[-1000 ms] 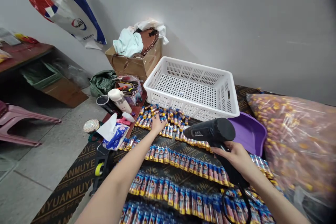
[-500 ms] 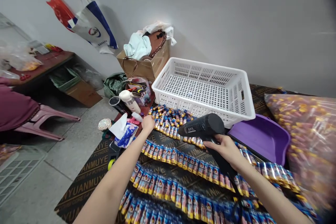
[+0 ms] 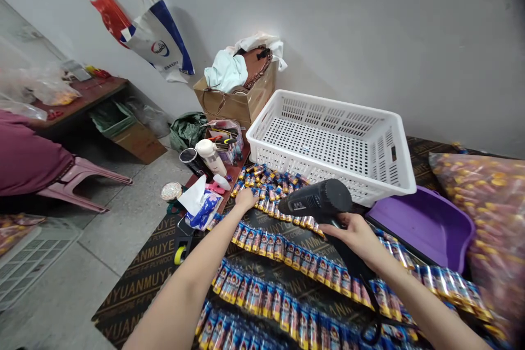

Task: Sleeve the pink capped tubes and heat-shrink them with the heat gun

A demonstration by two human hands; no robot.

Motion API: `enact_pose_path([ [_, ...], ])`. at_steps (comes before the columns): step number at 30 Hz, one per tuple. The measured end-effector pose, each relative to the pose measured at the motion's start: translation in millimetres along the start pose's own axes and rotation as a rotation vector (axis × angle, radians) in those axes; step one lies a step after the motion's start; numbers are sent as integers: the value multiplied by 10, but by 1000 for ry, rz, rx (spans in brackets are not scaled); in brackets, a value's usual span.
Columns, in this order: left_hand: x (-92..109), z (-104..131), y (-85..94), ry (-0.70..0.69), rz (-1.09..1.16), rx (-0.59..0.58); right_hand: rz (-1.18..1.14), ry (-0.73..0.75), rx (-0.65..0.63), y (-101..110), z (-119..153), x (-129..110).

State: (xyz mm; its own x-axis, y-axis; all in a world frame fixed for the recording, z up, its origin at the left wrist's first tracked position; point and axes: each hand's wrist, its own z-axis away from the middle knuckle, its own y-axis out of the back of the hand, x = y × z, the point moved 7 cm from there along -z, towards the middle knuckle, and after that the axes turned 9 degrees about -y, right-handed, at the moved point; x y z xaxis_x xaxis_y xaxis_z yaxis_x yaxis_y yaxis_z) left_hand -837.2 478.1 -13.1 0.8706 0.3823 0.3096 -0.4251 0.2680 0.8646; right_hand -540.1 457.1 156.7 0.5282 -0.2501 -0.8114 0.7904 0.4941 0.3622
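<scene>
My right hand [image 3: 356, 234] is wrapped round the handle of a black hair dryer [image 3: 315, 198], whose barrel points left over the back row of small wrapped packs. My left hand [image 3: 246, 198] is closed at the left end of that back row [image 3: 268, 188], among blue and yellow packs; what its fingers grip is too small to make out. Further rows of the same packs [image 3: 262, 244] run across the dark printed board [image 3: 151, 262] in front of and beneath my arms. The dryer's cord hangs down below my right hand.
Behind the rows stands a white plastic basket [image 3: 328, 136]. A purple scoop tray [image 3: 426, 224] and a big bag of packs [image 3: 492, 219] lie right. Tissues [image 3: 205, 210], a white bottle [image 3: 211, 157] and a black cup [image 3: 194, 163] stand left. A person [image 3: 33, 153] sits far left.
My left hand has moved slightly down and right along the back row. The view has shifted a little to the left. The dryer is still held in my right hand.
</scene>
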Motion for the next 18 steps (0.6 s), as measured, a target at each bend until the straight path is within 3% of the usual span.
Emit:
enact_pose_path([
  [3, -7, -13, -61, -27, 16, -66, 10, -40, 21, 120, 73, 110],
  [8, -18, -45, -40, -6, 52, -77, -9, -82, 67, 173, 69, 186],
  [14, 167, -74, -79, 67, 184, 1, -76, -63, 33, 59, 43, 108],
  [18, 240, -150, -81, 130, 420, 32, -90, -69, 22, 48, 78, 67],
])
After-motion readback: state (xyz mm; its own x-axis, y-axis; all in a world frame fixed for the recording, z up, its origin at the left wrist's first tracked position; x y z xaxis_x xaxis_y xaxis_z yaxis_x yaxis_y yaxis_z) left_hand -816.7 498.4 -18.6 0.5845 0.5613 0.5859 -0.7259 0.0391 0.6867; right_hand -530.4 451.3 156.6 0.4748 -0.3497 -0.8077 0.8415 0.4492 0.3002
